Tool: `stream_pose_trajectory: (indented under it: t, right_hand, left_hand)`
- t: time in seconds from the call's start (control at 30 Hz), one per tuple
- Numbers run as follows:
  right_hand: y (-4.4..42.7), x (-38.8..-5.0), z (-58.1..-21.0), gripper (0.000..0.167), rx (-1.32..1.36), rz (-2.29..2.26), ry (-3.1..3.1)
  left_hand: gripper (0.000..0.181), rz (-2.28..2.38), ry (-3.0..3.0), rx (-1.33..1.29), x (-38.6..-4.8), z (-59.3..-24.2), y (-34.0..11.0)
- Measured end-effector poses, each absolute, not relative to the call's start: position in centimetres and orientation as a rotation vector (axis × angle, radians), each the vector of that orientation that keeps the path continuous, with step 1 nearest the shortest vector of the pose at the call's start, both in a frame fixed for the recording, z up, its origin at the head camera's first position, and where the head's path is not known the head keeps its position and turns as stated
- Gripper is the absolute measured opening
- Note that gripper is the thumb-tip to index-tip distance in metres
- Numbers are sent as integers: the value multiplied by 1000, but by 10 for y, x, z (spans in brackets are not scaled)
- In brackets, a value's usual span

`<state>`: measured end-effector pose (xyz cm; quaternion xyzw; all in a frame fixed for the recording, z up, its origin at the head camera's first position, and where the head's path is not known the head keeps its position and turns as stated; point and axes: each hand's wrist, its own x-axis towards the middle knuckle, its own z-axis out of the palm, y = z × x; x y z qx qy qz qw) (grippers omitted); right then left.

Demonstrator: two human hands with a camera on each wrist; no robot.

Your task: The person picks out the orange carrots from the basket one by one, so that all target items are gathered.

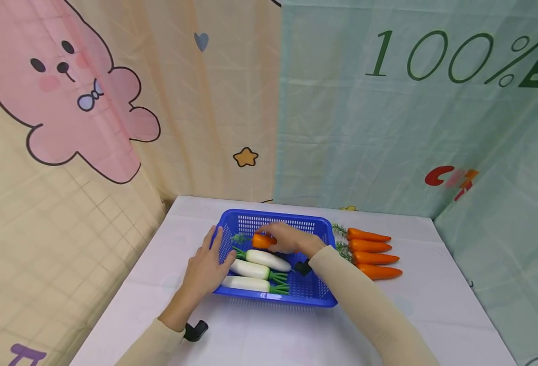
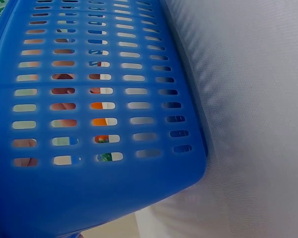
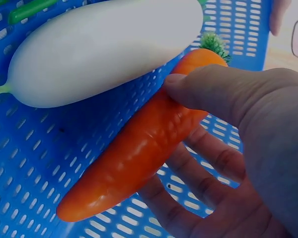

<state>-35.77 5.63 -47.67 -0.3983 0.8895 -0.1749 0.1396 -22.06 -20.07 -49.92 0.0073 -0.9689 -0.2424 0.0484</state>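
Inside the blue plastic basket [image 1: 312, 297], my right hand [image 1: 287, 237] grips an orange carrot [image 1: 262, 241] near its leafy end. Seen from the right wrist, the thumb presses on top of the carrot [image 3: 134, 144] and the fingers curve beneath it. Beside it lies a white radish [image 1: 266, 260]; two more radishes [image 1: 246, 283] lie toward the basket's near side. My left hand [image 1: 207, 267] rests on the basket's left rim with its fingers extended. The left wrist view shows mostly the slotted basket wall [image 2: 89, 188], with bits of orange behind the slots.
Several carrots [image 1: 374, 259] lie in a row on the white table [image 1: 434, 315], right of the basket, leafy ends toward it. Printed curtains [image 1: 214, 101] hang behind the table and at both sides.
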Motion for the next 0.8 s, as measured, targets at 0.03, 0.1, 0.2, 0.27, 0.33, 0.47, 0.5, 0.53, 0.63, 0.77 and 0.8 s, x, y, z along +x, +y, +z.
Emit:
stream_pose_trajectory:
  t: [0.03, 0.1, 0.2, 0.27, 0.33, 0.47, 0.5, 0.53, 0.63, 0.77, 0.8]
  right_hand:
    - [57, -357, -476, 55, -1149, -518, 2568]
    - [58, -356, -474, 54, -1145, -536, 2569]
    - [61, -354, -473, 54, -1149, -541, 2578]
    - [63, -353, -472, 54, -1167, -532, 2587]
    - [65, -351, -471, 54, -1182, -537, 2591]
    - [72, -348, -468, 54, -1202, -560, 2594]
    - [73, -347, -467, 55, -1201, -569, 2593]
    - [75, -346, -466, 55, -1197, -572, 2594]
    - [80, -343, -463, 58, -1183, -580, 2603]
    - [86, -337, -457, 58, -1166, -601, 2613]
    - [88, -336, -456, 58, -1163, -605, 2618]
  left_hand:
    - [89, -736, -2953, 20, -221, -499, -200]
    - [88, -736, -2946, 17, -221, -498, -200]
    - [87, -738, -2937, 11, -220, -496, -199]
    - [87, -739, -2937, 14, -219, -496, -199]
    - [87, -736, -2940, 13, -219, -495, -199]
    - [87, -738, -2938, 15, -219, -495, -199]
    - [87, -736, -2936, 13, -219, -496, -199]
    - [87, -734, -2936, 12, -219, -496, -199]
    - [86, -734, -2941, 13, -219, -496, -199]
    - [86, -733, -2938, 8, -218, -495, -199]
    - [86, -734, -2937, 6, -219, -495, -199]
